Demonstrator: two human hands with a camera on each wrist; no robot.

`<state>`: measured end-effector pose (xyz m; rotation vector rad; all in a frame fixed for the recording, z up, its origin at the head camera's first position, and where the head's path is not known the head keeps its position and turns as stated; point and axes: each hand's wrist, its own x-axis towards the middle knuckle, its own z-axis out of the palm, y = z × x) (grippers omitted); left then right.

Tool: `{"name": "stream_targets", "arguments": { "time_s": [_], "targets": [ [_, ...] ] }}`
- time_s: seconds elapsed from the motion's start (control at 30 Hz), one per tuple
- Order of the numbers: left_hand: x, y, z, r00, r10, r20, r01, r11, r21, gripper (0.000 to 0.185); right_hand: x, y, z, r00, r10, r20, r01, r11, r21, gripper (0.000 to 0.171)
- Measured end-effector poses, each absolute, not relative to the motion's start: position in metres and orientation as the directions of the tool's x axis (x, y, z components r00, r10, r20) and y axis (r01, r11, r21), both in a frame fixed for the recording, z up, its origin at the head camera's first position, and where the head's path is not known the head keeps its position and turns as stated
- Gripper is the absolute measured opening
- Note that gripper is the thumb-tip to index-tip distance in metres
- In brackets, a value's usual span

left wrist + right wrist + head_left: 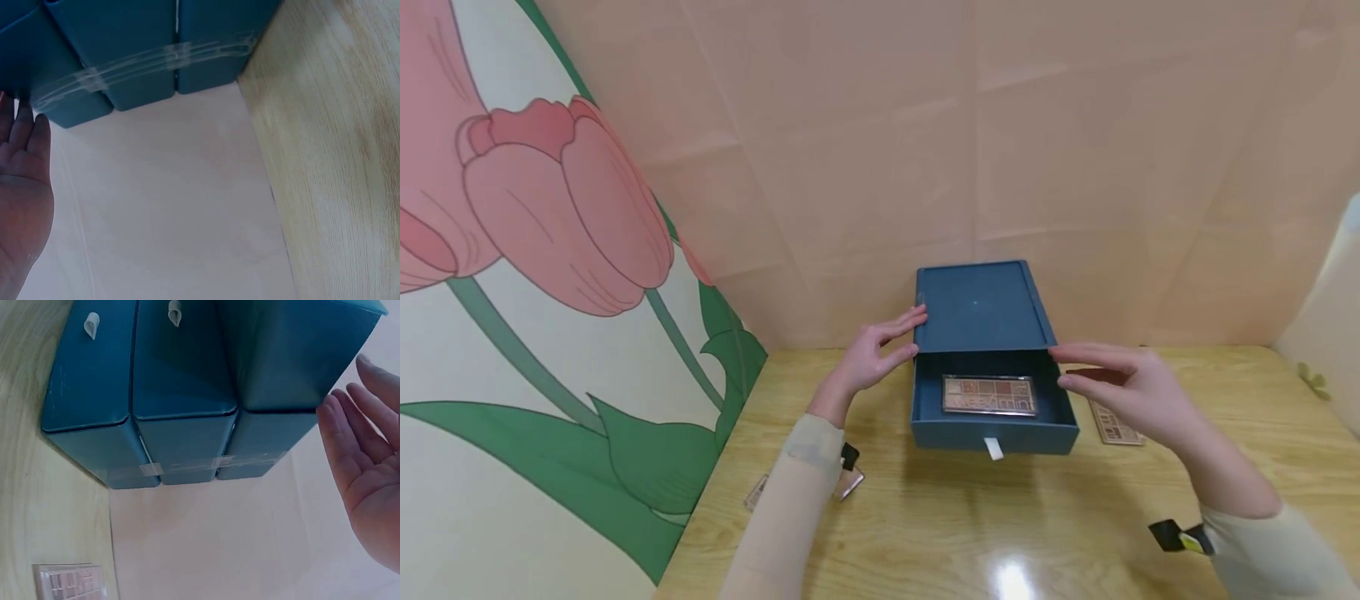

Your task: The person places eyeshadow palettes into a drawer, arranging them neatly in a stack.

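drawer box half open, hands at its sides

the blue drawer box (992,367) sits at the worktop's (925,517) back edge, a palette (989,394) inside. left hand (868,354) touches the sleeve, right hand (1131,383) hovers; both grips apart, holding nothing. next likely needs steadying the sleeve.

Your wooden table (925,533) fills the lower half of the frame, light grain with a glare spot near the bottom centre. A blue box (992,433) sits at its far middle. A small patterned card (1114,425) lies just right of it, and a clear flat piece (847,482) lies at lower left.
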<state>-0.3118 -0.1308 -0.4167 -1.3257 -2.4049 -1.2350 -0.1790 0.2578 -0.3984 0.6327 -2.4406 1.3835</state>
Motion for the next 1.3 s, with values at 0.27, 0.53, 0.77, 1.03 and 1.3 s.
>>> {"name": "stream_targets", "arguments": {
  "time_s": [0.27,0.53,0.77,1.03,1.3],
  "targets": [
    [-0.313,-0.13,-0.421,-0.58,0.648,0.493,0.779,0.266,0.567,0.072,-0.174,0.273,-0.423,-0.925,-0.186,0.331,-0.38,0.492,-0.783,0.039],
    [-0.312,-0.13,-0.423,-0.578,0.642,0.504,0.784,0.263,0.563,0.074,-0.169,0.298,-0.451,-0.973,-0.099,0.209,-0.231,0.447,-0.864,0.05],
    [-0.313,-0.129,-0.425,-0.584,0.641,0.498,0.776,0.26,0.575,0.075,-0.171,0.321,-0.477,-0.988,-0.036,0.151,-0.15,0.479,-0.865,0.055],
    [-0.315,-0.129,-0.426,-0.579,0.643,0.501,0.782,0.265,0.564,0.073,-0.176,0.338,-0.504,-0.997,-0.021,0.076,-0.074,0.585,-0.808,0.065],
    [-0.316,-0.127,-0.427,-0.575,0.645,0.503,0.783,0.254,0.568,0.072,-0.18,0.346,-0.518,-1.0,0.0,-0.002,0.002,0.629,-0.777,0.083]
  ]
}}
